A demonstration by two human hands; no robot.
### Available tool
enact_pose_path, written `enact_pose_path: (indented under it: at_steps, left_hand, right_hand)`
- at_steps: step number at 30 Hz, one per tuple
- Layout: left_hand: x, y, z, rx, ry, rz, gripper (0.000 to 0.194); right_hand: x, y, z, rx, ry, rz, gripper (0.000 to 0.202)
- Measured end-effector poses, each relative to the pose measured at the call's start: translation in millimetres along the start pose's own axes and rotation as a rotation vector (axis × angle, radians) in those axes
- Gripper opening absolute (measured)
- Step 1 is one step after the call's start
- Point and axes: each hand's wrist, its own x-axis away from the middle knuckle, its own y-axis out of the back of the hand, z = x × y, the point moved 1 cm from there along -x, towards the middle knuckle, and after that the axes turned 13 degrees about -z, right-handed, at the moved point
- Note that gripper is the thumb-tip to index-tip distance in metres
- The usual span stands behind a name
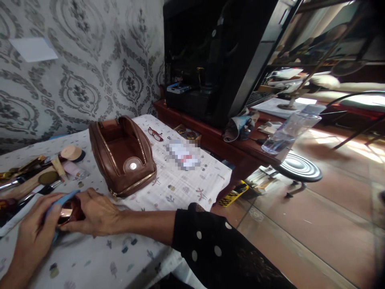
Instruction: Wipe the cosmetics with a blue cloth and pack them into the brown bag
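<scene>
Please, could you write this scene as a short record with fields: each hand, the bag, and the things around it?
Left hand: holds a light-blue item, kind unclear
Right hand: fingers on a shiny reddish item, kind unclear
Bag: brown, gold-coloured zips, top open
Left of bag: assorted cosmetics, lying together
Right of bag: glasses; a pixelated item
Table cover: white printed cloth
Beyond table: transparent bottle on reddish-brown furniture
</scene>
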Motion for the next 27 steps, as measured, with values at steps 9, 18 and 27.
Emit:
enact_pose_path:
  at_steps: [9, 18, 27]
  left_hand:
    - [-3.2, 4.9, -25.3, -0.052, -0.159, 0.096, 0.039]
    - [-0.3, 2.7, -31.0, -0.073, -0.302, -0.013, 0.026]
    - [3.7, 1.5, -38.1, -0.167, -0.353, -0.037, 0.027]
  right_hand:
    - [4.1, 14.6, 3.4, -0.144, -0.004, 0.012, 0.097]
    - [-1.7, 9.1, -4.4, -0.090, 0.218, 0.014, 0.089]
    - [0.5, 5.8, -8.1, -0.104, 0.189, -0.005, 0.100]
